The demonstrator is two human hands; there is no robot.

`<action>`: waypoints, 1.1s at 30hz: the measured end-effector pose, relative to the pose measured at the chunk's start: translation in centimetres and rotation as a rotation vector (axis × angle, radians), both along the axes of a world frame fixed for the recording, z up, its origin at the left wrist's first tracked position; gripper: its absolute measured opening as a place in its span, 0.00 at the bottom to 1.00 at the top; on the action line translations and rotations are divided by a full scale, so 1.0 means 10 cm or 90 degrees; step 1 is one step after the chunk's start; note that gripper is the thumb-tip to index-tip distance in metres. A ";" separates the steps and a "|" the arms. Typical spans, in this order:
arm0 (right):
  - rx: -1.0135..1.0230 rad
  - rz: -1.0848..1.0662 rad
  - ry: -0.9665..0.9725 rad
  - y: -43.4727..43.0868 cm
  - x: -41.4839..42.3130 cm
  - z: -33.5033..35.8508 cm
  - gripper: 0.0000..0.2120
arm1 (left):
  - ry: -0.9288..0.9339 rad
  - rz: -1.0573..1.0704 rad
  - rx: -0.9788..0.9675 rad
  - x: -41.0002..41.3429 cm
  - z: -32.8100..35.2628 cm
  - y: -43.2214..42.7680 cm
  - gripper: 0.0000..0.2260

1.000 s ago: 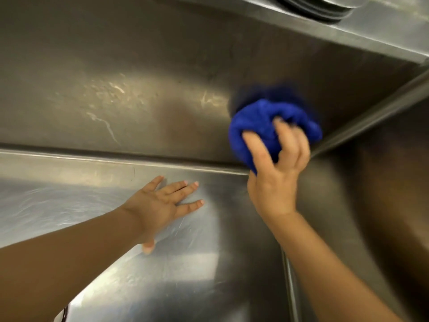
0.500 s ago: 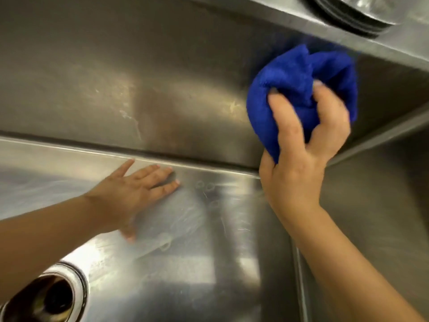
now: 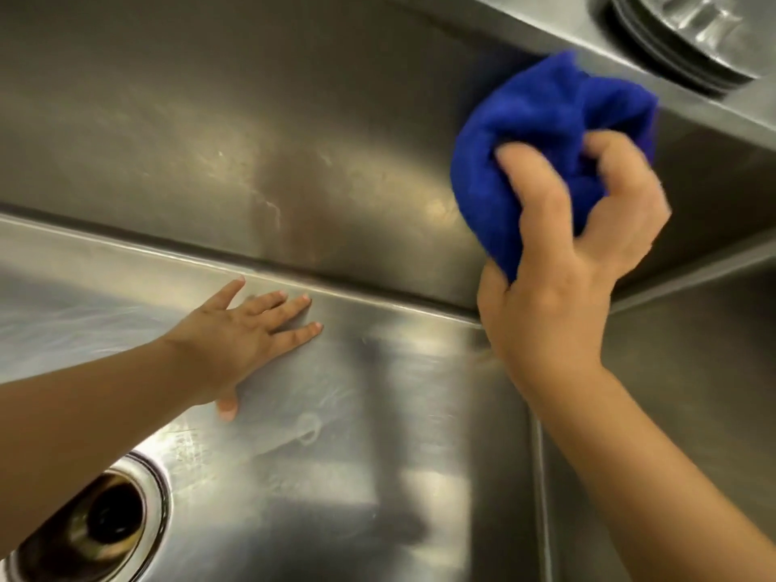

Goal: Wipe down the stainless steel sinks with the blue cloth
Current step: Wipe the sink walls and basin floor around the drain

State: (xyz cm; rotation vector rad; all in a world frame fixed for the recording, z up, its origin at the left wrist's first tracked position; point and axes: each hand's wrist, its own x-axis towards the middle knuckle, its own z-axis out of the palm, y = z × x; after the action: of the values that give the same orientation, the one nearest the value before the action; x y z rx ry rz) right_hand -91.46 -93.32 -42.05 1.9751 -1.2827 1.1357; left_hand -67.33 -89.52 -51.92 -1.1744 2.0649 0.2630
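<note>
Blue cloth [image 3: 541,132], bunched in the gripping right hand [image 3: 562,262], presses high on the sink wall [image 3: 252,140]. Left hand [image 3: 235,338] lies flat, fingers straight, on the sink floor [image 3: 399,413]; the drain [image 3: 96,527] is partly cut off.

Both arms are bare: the left forearm [image 3: 84,417] and the right forearm [image 3: 638,459] show uncovered skin all the way to the wrists, smooth and slender. The left hand [image 3: 235,346] has slim fingers with short, rounded nails, the thumbnail [image 3: 227,408] plainly seen. The right hand [image 3: 562,283] looks larger in view, its knuckles and fingertips softened by blur
</note>
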 end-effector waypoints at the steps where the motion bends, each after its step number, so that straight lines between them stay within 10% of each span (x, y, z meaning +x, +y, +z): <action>1: 0.005 -0.019 0.027 0.02 -0.01 -0.11 0.17 | 0.000 0.000 0.001 -0.01 0.00 0.00 0.57; 8: 0.275 -0.039 0.147 0.18 -0.07 -0.67 0.33 | 0.006 0.011 0.009 0.01 0.00 -0.02 0.56; 16: -0.052 0.009 0.004 -0.03 0.20 0.03 0.15 | 0.010 0.011 0.011 -0.01 0.01 -0.01 0.56; 23: 0.278 -0.026 0.244 0.16 0.06 -0.96 0.26 | 0.033 0.029 0.031 0.03 -0.01 -0.02 0.57; 29: 0.126 -0.004 0.105 0.12 0.25 -0.46 0.28 | 0.037 0.020 0.022 0.01 0.02 -0.03 0.58; 33: 0.137 -0.003 0.227 0.11 0.15 -0.79 0.24 | 0.046 0.030 0.031 0.02 0.02 -0.03 0.58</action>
State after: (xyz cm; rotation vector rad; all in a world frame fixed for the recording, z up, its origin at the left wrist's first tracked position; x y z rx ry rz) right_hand -89.93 -92.25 -49.92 2.2045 -1.2546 0.6235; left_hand -67.14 -89.81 -51.69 -1.2018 2.0823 0.3809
